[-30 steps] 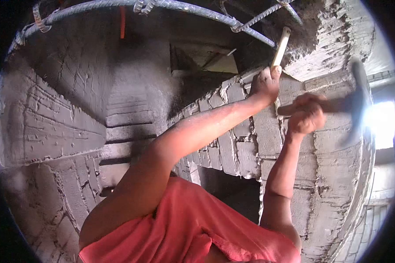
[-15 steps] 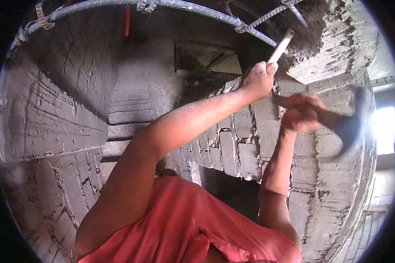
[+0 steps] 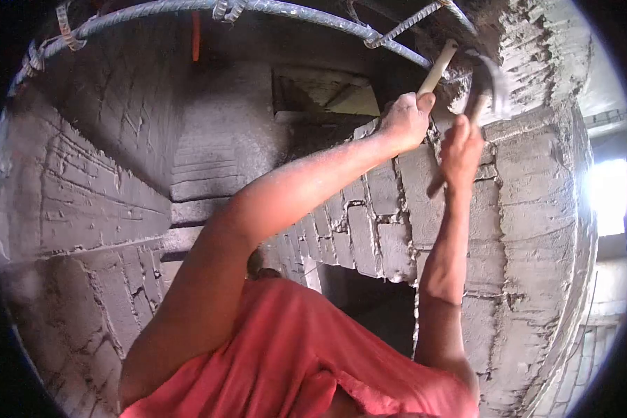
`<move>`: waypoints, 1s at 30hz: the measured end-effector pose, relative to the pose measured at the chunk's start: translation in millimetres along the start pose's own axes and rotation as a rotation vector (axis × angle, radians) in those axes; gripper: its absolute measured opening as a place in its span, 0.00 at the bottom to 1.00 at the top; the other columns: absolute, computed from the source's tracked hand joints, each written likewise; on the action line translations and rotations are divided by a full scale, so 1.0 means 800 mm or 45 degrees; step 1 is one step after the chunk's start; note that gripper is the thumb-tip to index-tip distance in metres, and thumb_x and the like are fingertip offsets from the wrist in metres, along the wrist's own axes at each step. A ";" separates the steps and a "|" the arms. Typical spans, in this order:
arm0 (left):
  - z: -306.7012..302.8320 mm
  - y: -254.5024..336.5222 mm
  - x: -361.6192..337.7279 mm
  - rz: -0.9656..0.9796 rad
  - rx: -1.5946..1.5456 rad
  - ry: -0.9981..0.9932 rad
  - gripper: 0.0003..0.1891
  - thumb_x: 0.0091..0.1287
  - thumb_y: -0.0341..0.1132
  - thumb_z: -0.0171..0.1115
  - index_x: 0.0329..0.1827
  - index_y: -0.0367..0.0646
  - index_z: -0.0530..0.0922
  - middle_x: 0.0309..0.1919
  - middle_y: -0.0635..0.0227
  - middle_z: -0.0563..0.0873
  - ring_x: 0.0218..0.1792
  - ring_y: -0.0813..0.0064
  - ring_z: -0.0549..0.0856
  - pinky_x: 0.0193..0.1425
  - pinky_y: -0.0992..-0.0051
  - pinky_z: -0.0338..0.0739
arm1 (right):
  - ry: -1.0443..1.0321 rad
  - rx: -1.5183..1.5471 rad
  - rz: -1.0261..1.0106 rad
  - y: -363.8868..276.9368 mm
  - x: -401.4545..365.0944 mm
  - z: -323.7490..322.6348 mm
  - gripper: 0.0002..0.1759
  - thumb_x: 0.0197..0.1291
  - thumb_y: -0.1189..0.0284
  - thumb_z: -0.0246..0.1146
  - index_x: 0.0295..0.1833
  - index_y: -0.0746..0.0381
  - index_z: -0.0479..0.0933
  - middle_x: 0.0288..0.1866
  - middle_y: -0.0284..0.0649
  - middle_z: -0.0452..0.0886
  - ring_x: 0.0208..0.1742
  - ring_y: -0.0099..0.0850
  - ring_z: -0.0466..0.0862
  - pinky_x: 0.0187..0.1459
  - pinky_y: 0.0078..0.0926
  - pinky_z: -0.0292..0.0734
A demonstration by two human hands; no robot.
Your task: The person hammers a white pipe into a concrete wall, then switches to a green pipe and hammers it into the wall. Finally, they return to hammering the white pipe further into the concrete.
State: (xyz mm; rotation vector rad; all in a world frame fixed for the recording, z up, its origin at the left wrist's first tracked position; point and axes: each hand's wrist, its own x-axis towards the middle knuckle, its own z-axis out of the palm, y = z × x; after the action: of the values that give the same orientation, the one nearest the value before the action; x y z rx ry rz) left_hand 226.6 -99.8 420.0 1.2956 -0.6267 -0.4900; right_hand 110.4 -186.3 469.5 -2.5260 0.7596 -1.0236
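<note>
My left hand [image 3: 407, 122] is wrapped round a pale rod [image 3: 439, 68], which slants up and to the right past my thumb. A small dark spot shows near the rod's upper end. In my right hand [image 3: 461, 153] is a hammer [image 3: 479, 104], gripped by its handle, with the butt sticking out below the fist. The blurred dark metal head is raised, one end close beside the rod's upper end. Behind both tools is rough, broken concrete [image 3: 533, 49]. The rod's lower end is hidden by my left hand.
A ribbed steel bar [image 3: 313, 15] with tie wires curves across the top. Block wall [image 3: 529, 230] fills the right side, with a bright window [image 3: 608, 198] beyond it. A dark opening [image 3: 369, 306] lies below my forearms. Another wall [image 3: 97, 188] stands on the left.
My right hand has swung the hammer up and to the left, from out at the right to beside the rod's top. My left hand and the rod have shifted slightly left.
</note>
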 end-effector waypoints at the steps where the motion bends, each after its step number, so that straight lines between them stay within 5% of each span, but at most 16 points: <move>1: 0.004 -0.004 0.006 0.002 0.027 -0.003 0.28 0.76 0.56 0.47 0.42 0.34 0.80 0.36 0.41 0.84 0.42 0.41 0.84 0.45 0.53 0.75 | 0.075 0.017 -0.001 -0.020 -0.009 -0.014 0.25 0.76 0.53 0.49 0.35 0.64 0.72 0.21 0.34 0.70 0.21 0.24 0.69 0.24 0.26 0.67; 4: -0.001 -0.010 0.014 0.092 0.154 0.064 0.32 0.75 0.58 0.45 0.40 0.31 0.80 0.37 0.40 0.84 0.45 0.40 0.84 0.46 0.53 0.76 | 0.279 0.026 -0.239 -0.026 -0.041 -0.027 0.29 0.75 0.46 0.47 0.35 0.63 0.71 0.23 0.34 0.72 0.20 0.21 0.71 0.22 0.21 0.69; 7: -0.008 -0.009 0.013 0.100 0.069 0.026 0.32 0.75 0.59 0.46 0.40 0.32 0.80 0.35 0.40 0.84 0.43 0.42 0.84 0.44 0.54 0.76 | 0.375 0.475 -0.565 -0.019 -0.044 -0.002 0.29 0.77 0.50 0.45 0.33 0.63 0.71 0.25 0.39 0.73 0.24 0.25 0.74 0.23 0.21 0.70; 10: -0.007 -0.006 0.012 0.023 0.011 -0.029 0.31 0.74 0.59 0.48 0.39 0.33 0.81 0.31 0.42 0.84 0.38 0.45 0.86 0.42 0.53 0.76 | -0.018 -0.211 -0.150 0.001 -0.001 0.008 0.27 0.76 0.50 0.48 0.33 0.62 0.72 0.22 0.35 0.73 0.22 0.23 0.72 0.22 0.23 0.68; 15: -0.008 -0.007 0.012 0.039 0.181 -0.048 0.31 0.74 0.58 0.47 0.43 0.32 0.79 0.34 0.40 0.84 0.40 0.43 0.85 0.45 0.52 0.77 | 0.214 0.090 -0.101 -0.040 -0.047 -0.036 0.30 0.76 0.48 0.45 0.32 0.63 0.72 0.21 0.35 0.72 0.19 0.23 0.73 0.21 0.24 0.68; 18: 0.002 -0.025 0.009 0.193 0.082 0.070 0.30 0.74 0.57 0.48 0.42 0.33 0.78 0.37 0.38 0.83 0.44 0.40 0.84 0.47 0.51 0.76 | 0.446 0.127 -0.949 -0.040 -0.049 -0.030 0.36 0.74 0.43 0.43 0.28 0.64 0.72 0.21 0.38 0.75 0.20 0.26 0.75 0.22 0.24 0.69; 19: 0.011 -0.038 0.012 0.201 0.125 0.056 0.29 0.74 0.58 0.47 0.42 0.34 0.77 0.39 0.37 0.82 0.46 0.38 0.82 0.48 0.50 0.75 | 0.415 0.585 -0.742 -0.046 -0.052 -0.020 0.39 0.72 0.39 0.43 0.26 0.64 0.72 0.21 0.41 0.76 0.19 0.29 0.75 0.22 0.25 0.70; 20: 0.015 -0.045 0.010 0.205 0.124 0.057 0.29 0.74 0.58 0.47 0.42 0.34 0.77 0.39 0.37 0.82 0.46 0.38 0.82 0.48 0.50 0.75 | 0.557 0.602 -0.831 -0.044 -0.048 -0.007 0.39 0.70 0.38 0.44 0.24 0.63 0.71 0.20 0.40 0.77 0.19 0.31 0.76 0.23 0.26 0.72; 22: 0.027 -0.056 0.003 0.300 -0.009 0.161 0.29 0.75 0.58 0.47 0.43 0.34 0.76 0.38 0.37 0.81 0.44 0.37 0.81 0.47 0.49 0.75 | 0.473 0.284 -0.952 -0.043 -0.032 -0.007 0.37 0.72 0.41 0.43 0.24 0.63 0.71 0.21 0.39 0.78 0.20 0.31 0.76 0.25 0.28 0.73; 25: 0.038 -0.062 0.000 0.233 -0.003 0.126 0.28 0.76 0.57 0.45 0.40 0.36 0.74 0.33 0.42 0.81 0.39 0.39 0.81 0.43 0.50 0.73 | 0.303 -0.021 -0.753 0.004 -0.017 -0.001 0.36 0.75 0.46 0.38 0.24 0.61 0.72 0.20 0.38 0.76 0.22 0.34 0.76 0.28 0.32 0.71; 30: 0.034 -0.048 0.003 0.182 -0.099 0.071 0.28 0.76 0.57 0.44 0.38 0.36 0.75 0.27 0.46 0.80 0.34 0.43 0.81 0.39 0.53 0.72 | 0.486 0.108 -0.569 -0.009 -0.020 -0.004 0.40 0.72 0.38 0.38 0.26 0.62 0.73 0.19 0.37 0.75 0.20 0.32 0.75 0.26 0.31 0.70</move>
State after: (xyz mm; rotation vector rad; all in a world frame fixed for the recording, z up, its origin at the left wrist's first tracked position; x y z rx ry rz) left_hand 210.2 -129.1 386.5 1.1781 -0.6430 -0.3562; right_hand 101.3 -171.4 466.1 -2.5108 0.2239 -1.6764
